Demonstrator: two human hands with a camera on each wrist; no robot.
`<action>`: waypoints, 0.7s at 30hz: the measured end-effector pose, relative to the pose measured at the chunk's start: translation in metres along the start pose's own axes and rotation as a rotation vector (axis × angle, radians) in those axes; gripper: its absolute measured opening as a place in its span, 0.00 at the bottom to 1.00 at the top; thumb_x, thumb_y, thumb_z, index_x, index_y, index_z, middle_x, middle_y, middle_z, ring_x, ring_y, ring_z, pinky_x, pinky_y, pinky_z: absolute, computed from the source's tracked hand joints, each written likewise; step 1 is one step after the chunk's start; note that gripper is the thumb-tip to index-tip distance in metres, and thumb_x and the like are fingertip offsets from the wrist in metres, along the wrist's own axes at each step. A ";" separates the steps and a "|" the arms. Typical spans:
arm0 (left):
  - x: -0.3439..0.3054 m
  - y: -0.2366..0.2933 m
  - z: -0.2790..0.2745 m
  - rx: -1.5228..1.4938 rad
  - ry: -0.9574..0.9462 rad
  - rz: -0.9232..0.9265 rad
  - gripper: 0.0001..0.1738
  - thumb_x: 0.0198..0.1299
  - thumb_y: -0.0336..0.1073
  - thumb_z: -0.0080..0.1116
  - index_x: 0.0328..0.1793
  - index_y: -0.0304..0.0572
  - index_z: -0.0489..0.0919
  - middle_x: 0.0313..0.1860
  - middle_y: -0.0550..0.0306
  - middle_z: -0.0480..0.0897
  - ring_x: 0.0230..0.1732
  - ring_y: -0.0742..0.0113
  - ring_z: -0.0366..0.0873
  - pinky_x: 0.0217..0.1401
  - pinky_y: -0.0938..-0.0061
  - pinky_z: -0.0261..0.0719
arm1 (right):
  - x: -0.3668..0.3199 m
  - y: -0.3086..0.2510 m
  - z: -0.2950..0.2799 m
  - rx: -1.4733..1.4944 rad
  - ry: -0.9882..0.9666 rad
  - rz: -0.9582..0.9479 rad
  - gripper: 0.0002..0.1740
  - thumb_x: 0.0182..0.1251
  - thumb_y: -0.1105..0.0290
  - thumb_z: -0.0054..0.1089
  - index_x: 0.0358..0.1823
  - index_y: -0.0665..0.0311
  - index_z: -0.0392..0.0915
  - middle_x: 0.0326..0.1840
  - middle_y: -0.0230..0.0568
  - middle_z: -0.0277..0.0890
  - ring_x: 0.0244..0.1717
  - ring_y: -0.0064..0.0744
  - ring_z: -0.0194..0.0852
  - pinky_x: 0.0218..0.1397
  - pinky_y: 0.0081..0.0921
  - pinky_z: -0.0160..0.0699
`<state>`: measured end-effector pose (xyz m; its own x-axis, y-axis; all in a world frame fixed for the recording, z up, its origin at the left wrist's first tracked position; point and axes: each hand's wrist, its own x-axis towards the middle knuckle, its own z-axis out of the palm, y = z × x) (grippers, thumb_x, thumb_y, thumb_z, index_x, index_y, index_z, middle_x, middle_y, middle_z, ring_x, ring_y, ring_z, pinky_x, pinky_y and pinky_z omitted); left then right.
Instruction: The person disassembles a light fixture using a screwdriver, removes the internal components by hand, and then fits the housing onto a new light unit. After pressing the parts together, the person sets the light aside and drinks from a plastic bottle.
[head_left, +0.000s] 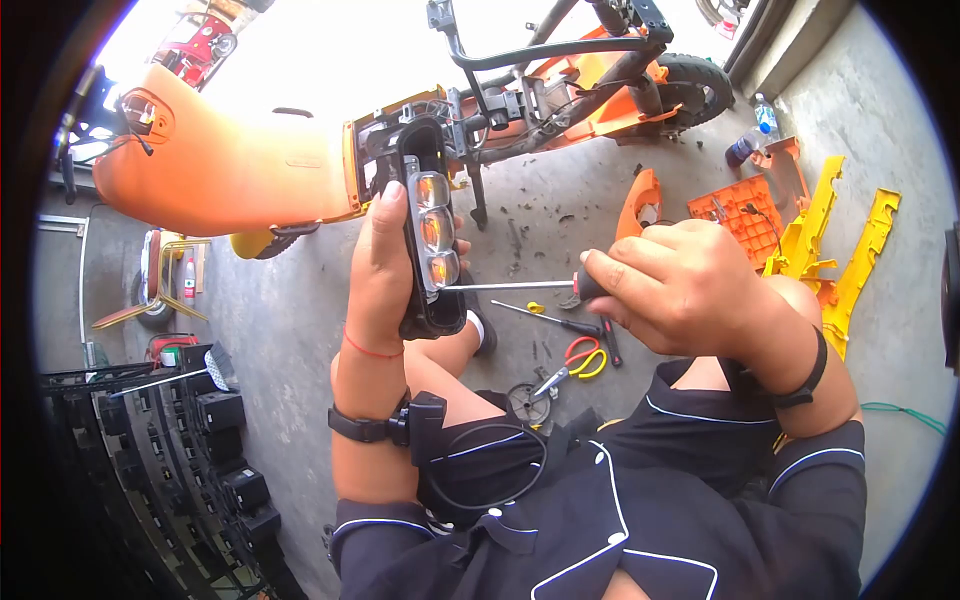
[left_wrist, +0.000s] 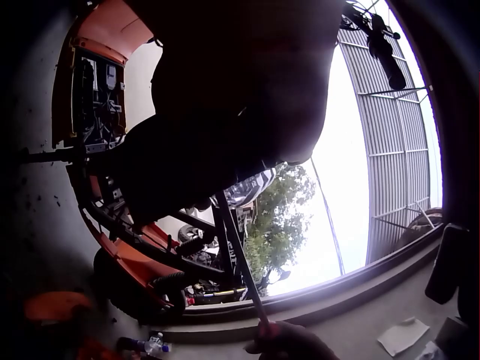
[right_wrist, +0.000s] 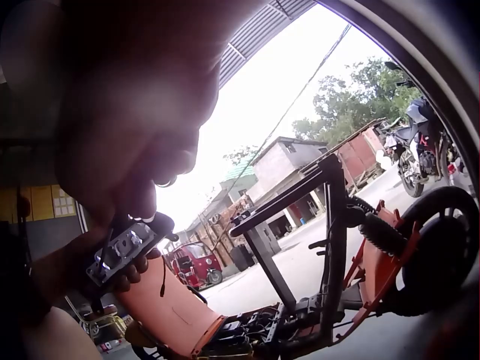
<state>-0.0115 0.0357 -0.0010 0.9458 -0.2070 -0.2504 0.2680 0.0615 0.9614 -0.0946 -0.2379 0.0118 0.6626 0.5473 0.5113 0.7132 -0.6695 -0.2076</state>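
Note:
My left hand [head_left: 382, 250] grips a long black-housed light unit [head_left: 434, 232] upright, thumb along its near side and fingertips showing past the far edge. Three clear lenses with amber inside run down its face. In my right hand [head_left: 690, 285] is a screwdriver [head_left: 515, 287], its dark handle held between thumb and curled fingers. The shaft points left, and its tip is right at the lower end of the lens strip. The right wrist view shows the light unit [right_wrist: 124, 250] beyond the dark right hand. From the left wrist, the screwdriver shaft [left_wrist: 241, 259] runs down to the right hand.
A partly stripped orange scooter [head_left: 250, 165] with bare frame stands ahead. On the floor lie scissors [head_left: 570, 370], another screwdriver [head_left: 545, 317], an orange panel [head_left: 735, 215], yellow trim pieces [head_left: 865, 260] and bottles [head_left: 750, 140]. Black parts [head_left: 200, 450] are stacked at left.

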 end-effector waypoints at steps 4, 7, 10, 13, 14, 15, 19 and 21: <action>-0.003 0.000 0.004 0.019 0.002 -0.017 0.34 0.72 0.64 0.47 0.58 0.37 0.77 0.41 0.47 0.84 0.35 0.62 0.86 0.37 0.69 0.88 | -0.002 -0.002 -0.001 -0.006 -0.025 0.000 0.14 0.58 0.61 0.70 0.38 0.62 0.81 0.25 0.32 0.74 0.24 0.33 0.77 0.26 0.30 0.74; -0.006 0.003 0.006 -0.086 0.057 -0.043 0.31 0.72 0.61 0.50 0.60 0.38 0.75 0.37 0.51 0.83 0.33 0.64 0.85 0.34 0.71 0.86 | -0.002 -0.009 -0.003 0.067 -0.038 0.072 0.13 0.59 0.62 0.70 0.36 0.62 0.80 0.24 0.33 0.74 0.23 0.34 0.78 0.26 0.31 0.75; -0.010 0.004 0.007 -0.058 0.035 0.014 0.31 0.73 0.61 0.49 0.60 0.38 0.75 0.38 0.50 0.83 0.33 0.64 0.85 0.35 0.70 0.87 | -0.004 -0.013 -0.002 0.171 -0.048 0.159 0.12 0.60 0.62 0.70 0.34 0.62 0.81 0.22 0.36 0.74 0.23 0.38 0.79 0.26 0.33 0.76; -0.012 0.000 0.007 -0.069 0.038 0.020 0.31 0.73 0.61 0.49 0.60 0.38 0.75 0.39 0.50 0.83 0.34 0.63 0.85 0.37 0.70 0.87 | -0.007 -0.014 0.001 0.292 -0.063 0.261 0.11 0.61 0.62 0.70 0.34 0.63 0.82 0.22 0.40 0.76 0.24 0.43 0.79 0.26 0.35 0.77; -0.012 0.000 0.007 -0.063 0.047 0.024 0.31 0.73 0.61 0.49 0.60 0.38 0.74 0.39 0.49 0.83 0.35 0.64 0.85 0.37 0.70 0.87 | -0.009 -0.015 0.003 0.340 -0.060 0.309 0.11 0.61 0.62 0.70 0.34 0.63 0.83 0.23 0.43 0.78 0.24 0.45 0.80 0.27 0.35 0.77; -0.012 0.000 0.007 -0.058 0.055 0.027 0.30 0.73 0.61 0.49 0.60 0.38 0.74 0.39 0.49 0.83 0.35 0.64 0.85 0.38 0.70 0.87 | -0.010 -0.014 0.003 0.339 -0.061 0.313 0.11 0.61 0.62 0.70 0.34 0.63 0.83 0.23 0.43 0.78 0.24 0.45 0.80 0.27 0.35 0.77; -0.012 0.000 0.006 -0.045 0.082 0.030 0.30 0.73 0.61 0.49 0.61 0.39 0.73 0.40 0.50 0.82 0.35 0.64 0.85 0.37 0.70 0.87 | -0.010 -0.015 0.003 0.582 -0.143 0.501 0.14 0.63 0.63 0.72 0.41 0.68 0.86 0.29 0.46 0.84 0.24 0.37 0.82 0.30 0.29 0.79; -0.010 -0.002 0.004 0.022 0.086 0.075 0.34 0.72 0.64 0.45 0.60 0.37 0.75 0.42 0.48 0.84 0.37 0.61 0.86 0.39 0.68 0.87 | -0.009 -0.016 0.005 0.721 -0.206 0.628 0.15 0.66 0.62 0.71 0.41 0.69 0.86 0.30 0.44 0.85 0.23 0.33 0.81 0.30 0.28 0.78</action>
<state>-0.0221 0.0335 0.0002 0.9757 -0.1175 -0.1852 0.1922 0.0519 0.9800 -0.1108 -0.2296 0.0068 0.9477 0.3191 -0.0085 0.1398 -0.4389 -0.8876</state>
